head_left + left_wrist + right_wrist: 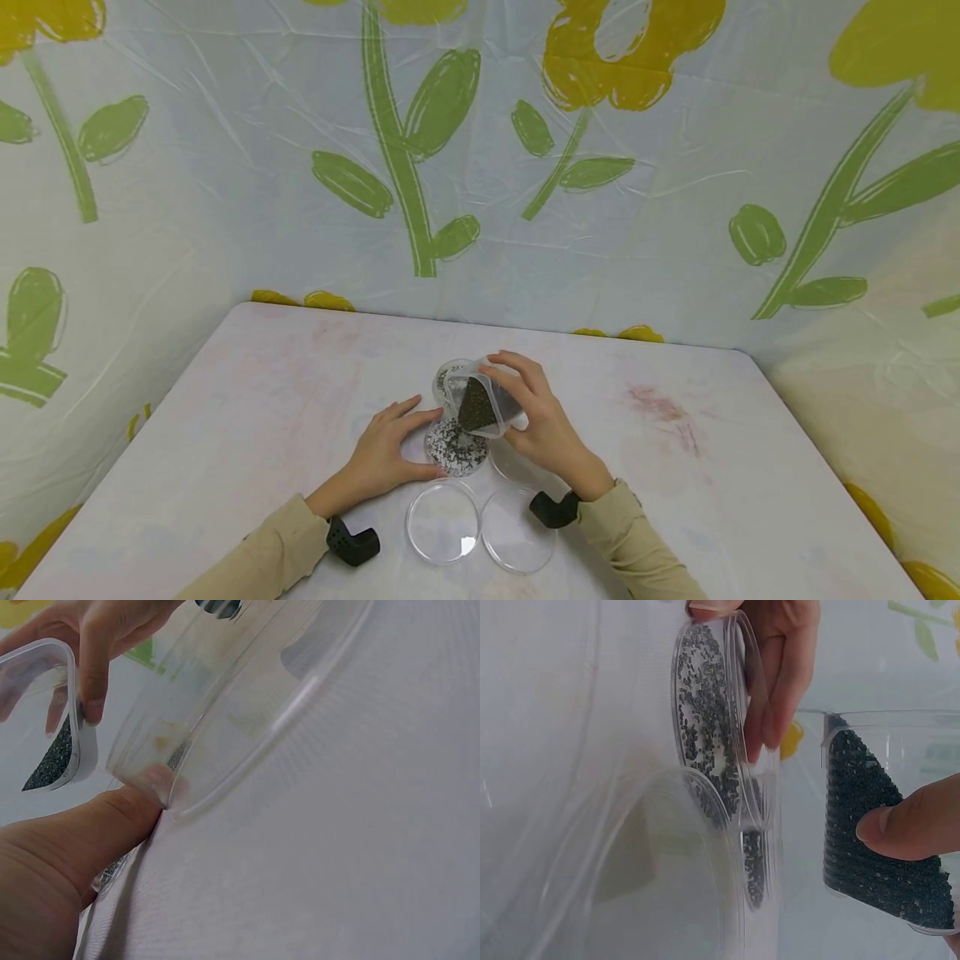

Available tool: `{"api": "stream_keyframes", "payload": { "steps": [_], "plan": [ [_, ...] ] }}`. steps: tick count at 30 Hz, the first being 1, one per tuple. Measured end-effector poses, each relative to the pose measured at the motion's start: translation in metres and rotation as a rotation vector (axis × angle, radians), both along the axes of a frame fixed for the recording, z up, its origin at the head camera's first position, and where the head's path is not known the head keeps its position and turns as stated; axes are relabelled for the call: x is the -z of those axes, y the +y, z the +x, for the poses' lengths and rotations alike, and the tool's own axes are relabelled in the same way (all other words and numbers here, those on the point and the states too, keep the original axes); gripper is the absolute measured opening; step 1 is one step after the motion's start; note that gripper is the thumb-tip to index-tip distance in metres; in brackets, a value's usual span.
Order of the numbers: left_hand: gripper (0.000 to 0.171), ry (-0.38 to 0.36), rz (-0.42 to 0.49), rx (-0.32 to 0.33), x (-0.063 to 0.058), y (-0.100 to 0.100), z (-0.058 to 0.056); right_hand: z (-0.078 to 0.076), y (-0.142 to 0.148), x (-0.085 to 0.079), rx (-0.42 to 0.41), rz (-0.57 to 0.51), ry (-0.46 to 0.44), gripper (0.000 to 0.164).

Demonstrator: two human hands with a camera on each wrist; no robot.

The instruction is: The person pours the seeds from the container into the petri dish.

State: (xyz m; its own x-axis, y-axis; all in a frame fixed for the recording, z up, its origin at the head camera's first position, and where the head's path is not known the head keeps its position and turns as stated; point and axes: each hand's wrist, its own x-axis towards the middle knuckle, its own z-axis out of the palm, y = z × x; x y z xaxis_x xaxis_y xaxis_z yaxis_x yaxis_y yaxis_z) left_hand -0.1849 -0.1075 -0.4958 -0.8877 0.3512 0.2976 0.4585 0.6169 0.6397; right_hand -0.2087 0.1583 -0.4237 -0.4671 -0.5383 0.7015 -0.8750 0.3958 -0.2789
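My right hand [551,429] grips a clear plastic container [877,817] part full of small black grains, its thumb pressed against one wall. The container is tilted over the dishes, with the grains heaped along its lower side. Below it lies a round clear petri dish [453,457] scattered with black grains. The left hand [386,450] holds this dish at its left side between thumb and fingers. Just behind, partly covered by the container, is a second petri dish [443,377] with grains in it.
Two clear round dishes [442,523] stand side by side in front, the right one partly under the right wrist's black camera mount [553,509]. Another clear dish [504,463] shows beside the right hand. A pale cloth covers the table [300,400]; a flower-printed curtain [285,100] hangs behind.
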Motion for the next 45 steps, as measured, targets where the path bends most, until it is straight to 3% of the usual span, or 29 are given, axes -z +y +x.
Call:
{"api": "stream_keyframes", "payload": {
  "steps": [13, 29, 36, 39, 45],
  "plan": [
    [0.081, 0.02, -0.002, -0.003, -0.002, 0.002, 0.001, 0.0, 0.001, 0.001, 0.0, 0.009, 0.01, 0.079],
    [0.083, -0.011, 0.008, -0.002, -0.004, 0.002, 0.002, -0.008, 0.012, 0.004, 0.025, -0.033, 0.003, 0.083],
    [0.083, 0.005, -0.003, -0.003, -0.002, 0.0, 0.0, -0.011, 0.017, 0.004, 0.047, -0.092, -0.113, 0.096],
    [0.083, 0.001, -0.004, -0.001, -0.001, 0.0, 0.0, -0.007, 0.017, 0.0, 0.07, -0.164, -0.178, 0.092],
    [0.083, -0.003, 0.005, 0.002, -0.001, 0.0, 0.002, 0.002, 0.021, -0.012, 0.17, -0.292, -0.385, 0.092]
  ]
}}
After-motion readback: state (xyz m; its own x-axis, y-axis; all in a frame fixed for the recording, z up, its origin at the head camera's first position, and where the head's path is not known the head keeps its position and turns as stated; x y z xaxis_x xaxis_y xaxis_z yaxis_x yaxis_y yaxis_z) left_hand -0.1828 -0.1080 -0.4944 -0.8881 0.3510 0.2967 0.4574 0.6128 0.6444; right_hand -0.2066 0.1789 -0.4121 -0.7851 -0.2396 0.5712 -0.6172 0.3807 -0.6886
